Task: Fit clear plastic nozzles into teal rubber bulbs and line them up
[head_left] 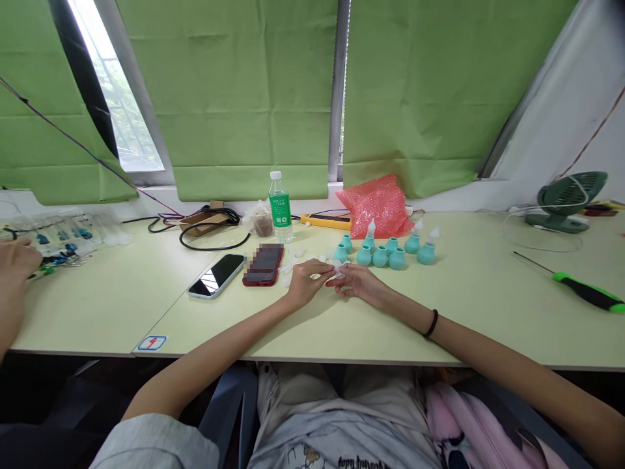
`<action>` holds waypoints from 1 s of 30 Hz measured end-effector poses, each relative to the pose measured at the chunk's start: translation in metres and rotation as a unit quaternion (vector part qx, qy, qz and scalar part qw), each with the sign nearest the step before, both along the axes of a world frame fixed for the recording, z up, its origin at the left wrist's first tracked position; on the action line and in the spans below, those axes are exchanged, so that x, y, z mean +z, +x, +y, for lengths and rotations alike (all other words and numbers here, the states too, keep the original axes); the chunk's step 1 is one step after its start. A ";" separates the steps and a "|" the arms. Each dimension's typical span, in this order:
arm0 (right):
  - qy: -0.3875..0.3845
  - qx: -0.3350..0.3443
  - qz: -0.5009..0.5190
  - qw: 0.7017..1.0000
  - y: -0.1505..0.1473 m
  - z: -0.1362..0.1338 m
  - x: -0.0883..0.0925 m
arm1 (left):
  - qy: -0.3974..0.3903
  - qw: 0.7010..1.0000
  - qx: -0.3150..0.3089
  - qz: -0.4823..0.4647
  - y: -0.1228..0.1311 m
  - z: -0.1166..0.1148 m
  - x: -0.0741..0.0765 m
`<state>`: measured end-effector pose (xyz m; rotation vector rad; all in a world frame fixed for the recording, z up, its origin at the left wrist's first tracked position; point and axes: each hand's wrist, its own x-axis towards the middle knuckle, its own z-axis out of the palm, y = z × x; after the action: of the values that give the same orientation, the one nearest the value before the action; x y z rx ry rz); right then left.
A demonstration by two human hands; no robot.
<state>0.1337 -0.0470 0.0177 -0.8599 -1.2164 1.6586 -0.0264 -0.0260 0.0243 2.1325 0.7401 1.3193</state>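
Note:
My left hand (308, 281) and my right hand (359, 281) meet over the table, with fingertips pinched on a small translucent plastic piece (337, 266). Its exact shape is mostly hidden by the fingers. Just beyond the hands stand several teal squeeze bulbs (379, 256), most with open necks. A few carry a pointed translucent nozzle (372, 227) on top, among them the bulb (426, 253) at the right end. Loose translucent pieces (288, 270) lie beside my left hand, near a red-edged phone (263, 266).
A second phone (216, 276) lies left. Behind stand a water bottle (280, 208), a pink bubble-wrap bag (378, 207) and a yellow tool (326, 221). A screwdriver (581, 286) and green fan (566, 202) are right. Another person's hand (17, 260) works at far left near plastic bags (73, 231).

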 end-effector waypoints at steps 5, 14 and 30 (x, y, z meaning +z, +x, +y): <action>-0.014 0.022 0.020 0.999 0.000 0.000 0.001 | 0.065 0.998 0.007 0.022 0.002 0.005 -0.003; -0.006 0.002 0.011 1.000 0.000 -0.001 0.000 | 0.125 0.986 -0.027 0.111 0.000 0.005 -0.004; 0.075 -0.056 -0.043 0.995 -0.003 -0.004 0.004 | -0.325 0.928 -0.161 -0.077 -0.002 0.006 0.011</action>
<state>0.1307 -0.0508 0.0217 -0.8967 -1.3089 1.4353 -0.0281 -0.0203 0.0352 1.5147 0.6147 0.8872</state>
